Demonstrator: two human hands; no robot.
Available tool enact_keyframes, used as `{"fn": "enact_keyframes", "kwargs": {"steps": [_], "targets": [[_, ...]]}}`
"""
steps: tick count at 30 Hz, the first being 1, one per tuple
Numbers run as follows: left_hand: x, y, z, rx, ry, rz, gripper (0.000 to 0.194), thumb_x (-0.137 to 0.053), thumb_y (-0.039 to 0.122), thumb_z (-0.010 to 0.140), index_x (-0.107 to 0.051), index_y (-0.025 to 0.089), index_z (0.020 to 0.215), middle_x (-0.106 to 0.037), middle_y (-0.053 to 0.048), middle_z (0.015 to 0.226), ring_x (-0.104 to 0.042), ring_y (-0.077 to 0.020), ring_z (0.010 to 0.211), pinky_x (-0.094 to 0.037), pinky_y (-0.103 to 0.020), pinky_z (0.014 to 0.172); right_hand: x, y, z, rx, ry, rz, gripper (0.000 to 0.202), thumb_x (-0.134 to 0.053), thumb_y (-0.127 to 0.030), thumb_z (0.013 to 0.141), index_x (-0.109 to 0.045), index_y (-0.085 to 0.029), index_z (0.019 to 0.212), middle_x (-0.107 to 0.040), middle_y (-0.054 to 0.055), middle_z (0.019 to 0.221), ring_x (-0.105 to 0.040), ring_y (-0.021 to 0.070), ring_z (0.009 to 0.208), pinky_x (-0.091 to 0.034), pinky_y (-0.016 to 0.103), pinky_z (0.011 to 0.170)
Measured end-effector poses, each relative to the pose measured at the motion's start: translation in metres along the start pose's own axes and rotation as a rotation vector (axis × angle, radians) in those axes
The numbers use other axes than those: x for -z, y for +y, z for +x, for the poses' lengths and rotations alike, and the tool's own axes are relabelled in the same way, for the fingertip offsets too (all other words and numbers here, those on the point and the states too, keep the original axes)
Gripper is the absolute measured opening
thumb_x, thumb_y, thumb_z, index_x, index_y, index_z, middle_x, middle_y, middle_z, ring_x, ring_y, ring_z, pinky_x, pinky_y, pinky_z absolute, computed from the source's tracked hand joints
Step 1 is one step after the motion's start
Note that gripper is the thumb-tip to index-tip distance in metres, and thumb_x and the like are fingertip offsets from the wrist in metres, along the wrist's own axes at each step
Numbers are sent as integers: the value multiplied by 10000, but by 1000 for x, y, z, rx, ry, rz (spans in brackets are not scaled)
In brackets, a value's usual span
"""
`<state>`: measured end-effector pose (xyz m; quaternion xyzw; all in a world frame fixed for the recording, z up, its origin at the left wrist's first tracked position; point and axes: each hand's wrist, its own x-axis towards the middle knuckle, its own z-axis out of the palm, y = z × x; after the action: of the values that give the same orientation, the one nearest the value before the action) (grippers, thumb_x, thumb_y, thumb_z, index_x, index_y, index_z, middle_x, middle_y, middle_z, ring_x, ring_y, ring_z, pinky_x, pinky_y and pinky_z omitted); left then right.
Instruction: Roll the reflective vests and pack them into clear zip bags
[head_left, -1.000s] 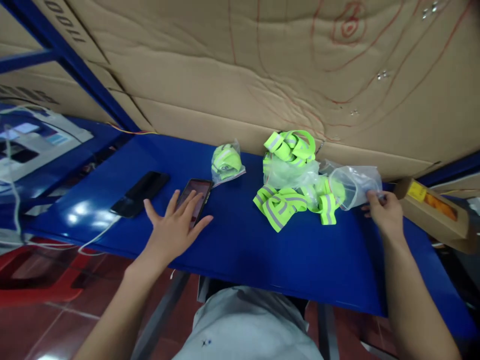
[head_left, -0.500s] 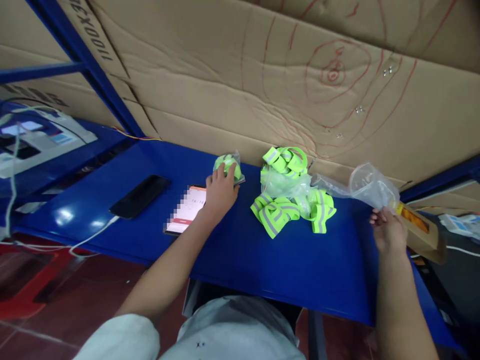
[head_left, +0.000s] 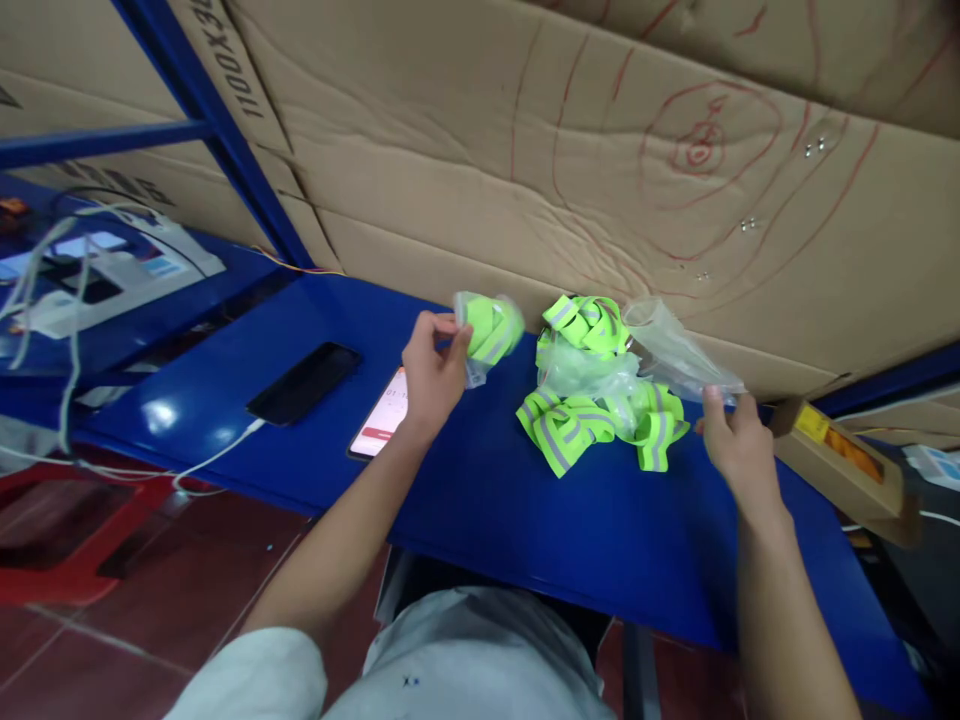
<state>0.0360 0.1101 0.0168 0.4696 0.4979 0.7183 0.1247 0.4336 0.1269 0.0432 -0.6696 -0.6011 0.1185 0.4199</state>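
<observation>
Bagged neon strap, 12 o'clock from the torso, was pinched by its edge in the left hand's nearly closed fingers, probably for easy purchase, while the right hand, 2 o'clock, nipped a clear bag between closed fingertips.

Bagged neon-yellow reflective strap, coiled, left of tangled reflective straps (grey-striped, same neon). Clear plastic bag slants down rightward beside them.
</observation>
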Motion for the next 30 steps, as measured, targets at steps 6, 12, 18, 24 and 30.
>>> {"fn": "enact_keyframes", "kwargs": {"steps": [6,12,18,24,30], "targets": [[-21,74,-17,345,-157,-600,417,-925,401,749,-565,197,797,-609,43,737,-537,-63,604,-425,-163,545,2,-57,-59,409,159,-6,281,-626,-449,986,-659,-193,1097,-617,7,736,-575,147,613,-460,279,620],[-59,82,-70,586,-727,-582,429,-924,433,727,-574,188,766,-595,55,633,-507,-73,459,-406,-189,418,-34,-83,-100,694,-320,288,222,-748,-341,921,-560,-230,960,-454,-92,626,-443,70,511,-413,185,522],[-67,39,-85,816,-731,-655,384,-939,433,692,-749,154,874,-713,-5,789,-639,-97,661,-531,-205,611,-52,-49,-99,475,-364,266,268,-768,-334,886,-530,-235,958,-466,-83,669,-465,75,534,-430,193,518],[-64,40,-81,866,-836,-678,355,-957,366,677,-710,140,793,-696,2,711,-649,-102,607,-546,-221,606,-50,-48,-108,570,-315,231,200,-712,-276,934,-545,-239,1039,-527,-76,675,-521,84,548,-473,208,568],[-62,40,-87,845,-913,-619,444,-963,397,665,-606,145,743,-668,5,644,-627,-101,558,-504,-207,555,-48,-51,-112,600,-351,189,157,-726,-280,940,-579,-225,932,-523,-65,667,-490,81,550,-427,227,574]]}}
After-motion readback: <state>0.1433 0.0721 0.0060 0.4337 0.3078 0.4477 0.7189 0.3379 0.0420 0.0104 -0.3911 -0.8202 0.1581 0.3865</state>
